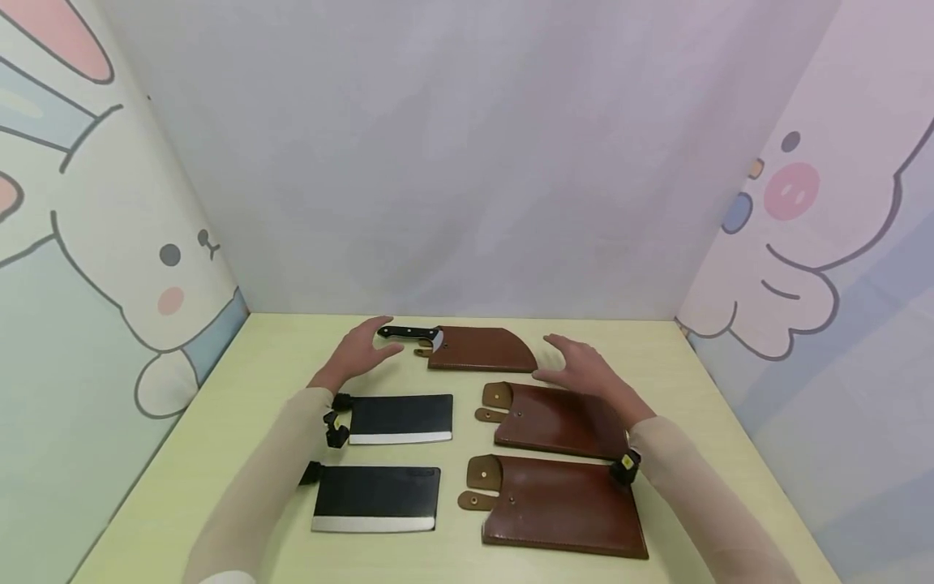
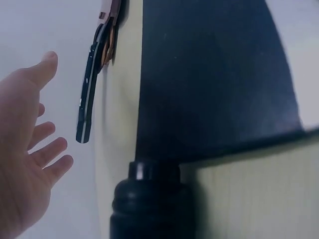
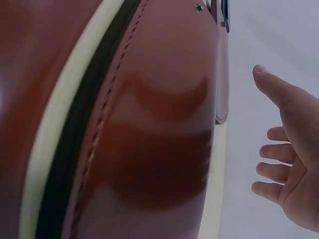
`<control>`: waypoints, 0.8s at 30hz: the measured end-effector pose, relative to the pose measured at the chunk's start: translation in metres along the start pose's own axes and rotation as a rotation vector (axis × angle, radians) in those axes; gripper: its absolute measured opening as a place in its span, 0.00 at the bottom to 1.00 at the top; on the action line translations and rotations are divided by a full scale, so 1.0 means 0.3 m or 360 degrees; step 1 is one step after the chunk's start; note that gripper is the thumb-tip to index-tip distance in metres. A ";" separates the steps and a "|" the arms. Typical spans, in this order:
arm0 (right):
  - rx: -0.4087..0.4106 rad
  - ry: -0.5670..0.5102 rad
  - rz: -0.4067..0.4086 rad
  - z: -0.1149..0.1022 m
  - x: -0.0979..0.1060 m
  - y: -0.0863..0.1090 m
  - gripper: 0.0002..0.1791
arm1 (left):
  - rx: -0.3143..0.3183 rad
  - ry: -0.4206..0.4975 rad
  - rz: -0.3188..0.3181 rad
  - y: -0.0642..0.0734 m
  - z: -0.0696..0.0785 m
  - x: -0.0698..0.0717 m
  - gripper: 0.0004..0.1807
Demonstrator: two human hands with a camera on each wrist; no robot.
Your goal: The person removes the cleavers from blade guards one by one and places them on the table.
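At the back of the table a knife with a black riveted handle (image 1: 407, 332) sits in a brown leather sheath (image 1: 481, 349). My left hand (image 1: 356, 353) hovers by the handle's end, fingers spread and holding nothing. Past the sheath's rounded right end is my right hand (image 1: 584, 373), likewise holding nothing, above the middle-row sheath (image 1: 550, 418). Below my left hand lies a black-bladed cleaver (image 1: 401, 414), its handle partly hidden by the wrist. The left wrist view shows its blade (image 2: 214, 74) close up; the right wrist view shows stitched leather (image 3: 154, 124).
Nearer the front lie a second black cleaver (image 1: 375, 491) and another brown sheath (image 1: 569, 507) with an unfastened strap. A pale curtain wall (image 1: 467, 162) stands behind the table, and cartoon-printed panels flank it on the left (image 1: 95, 349) and right.
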State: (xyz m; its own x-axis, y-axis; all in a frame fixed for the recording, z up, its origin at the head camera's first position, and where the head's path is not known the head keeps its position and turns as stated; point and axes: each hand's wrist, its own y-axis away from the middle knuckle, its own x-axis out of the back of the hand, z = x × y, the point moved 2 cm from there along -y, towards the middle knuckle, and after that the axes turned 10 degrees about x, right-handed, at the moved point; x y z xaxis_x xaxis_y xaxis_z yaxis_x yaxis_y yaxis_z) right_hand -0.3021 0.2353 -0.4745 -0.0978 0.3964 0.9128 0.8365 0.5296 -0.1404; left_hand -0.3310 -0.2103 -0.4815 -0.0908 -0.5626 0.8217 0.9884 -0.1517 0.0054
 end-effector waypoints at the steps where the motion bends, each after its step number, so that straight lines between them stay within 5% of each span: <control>1: -0.0008 0.0000 0.0010 -0.003 -0.009 -0.014 0.51 | 0.0009 -0.0008 0.0004 -0.010 -0.008 -0.008 0.43; 12: -0.0092 -0.0087 -0.0015 -0.032 -0.082 -0.125 0.50 | 0.0050 0.0016 -0.0008 -0.091 -0.055 -0.056 0.42; 24: -0.0106 -0.0202 -0.0125 -0.020 -0.164 -0.173 0.51 | 0.0026 0.0026 -0.0013 -0.116 -0.057 -0.075 0.38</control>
State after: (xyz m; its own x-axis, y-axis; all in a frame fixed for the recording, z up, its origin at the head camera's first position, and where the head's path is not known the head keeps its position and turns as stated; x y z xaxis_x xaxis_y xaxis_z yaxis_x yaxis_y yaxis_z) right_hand -0.3374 0.1838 -0.5097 -0.2280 0.4496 0.8637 0.8572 0.5133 -0.0409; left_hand -0.3655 -0.2062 -0.5099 -0.1005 -0.5746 0.8122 0.9895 -0.1430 0.0213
